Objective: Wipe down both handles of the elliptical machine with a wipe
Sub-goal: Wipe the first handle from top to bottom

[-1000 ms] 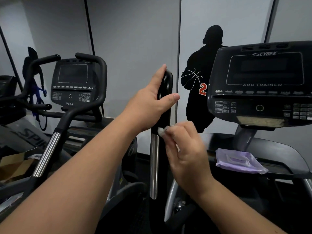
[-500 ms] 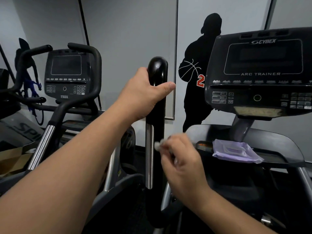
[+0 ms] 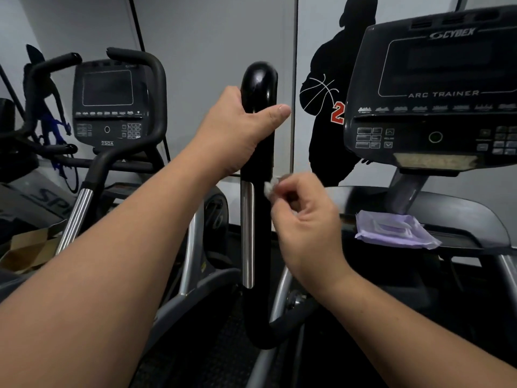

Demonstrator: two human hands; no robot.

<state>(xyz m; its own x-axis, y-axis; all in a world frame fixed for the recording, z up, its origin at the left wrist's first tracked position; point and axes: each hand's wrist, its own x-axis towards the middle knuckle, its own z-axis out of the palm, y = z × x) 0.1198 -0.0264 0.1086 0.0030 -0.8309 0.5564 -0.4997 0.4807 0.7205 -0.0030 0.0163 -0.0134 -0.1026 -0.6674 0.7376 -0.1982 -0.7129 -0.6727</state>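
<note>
Head view. The left hand [image 3: 240, 130] grips the upper part of the upright black handle [image 3: 258, 152], fingers wrapped behind it and thumb laid across its front, just below the rounded top. The right hand [image 3: 305, 222] pinches a small crumpled white wipe [image 3: 269, 187] between thumb and fingertips; the wipe touches the right side of the handle, beside the top of the chrome strip [image 3: 247, 236]. A purple wipe packet [image 3: 394, 231] lies on the shelf [image 3: 475, 217] under the console [image 3: 436, 88] at right. A second machine [image 3: 112, 107] stands at left, against the grey wall [image 3: 212, 37].
</note>
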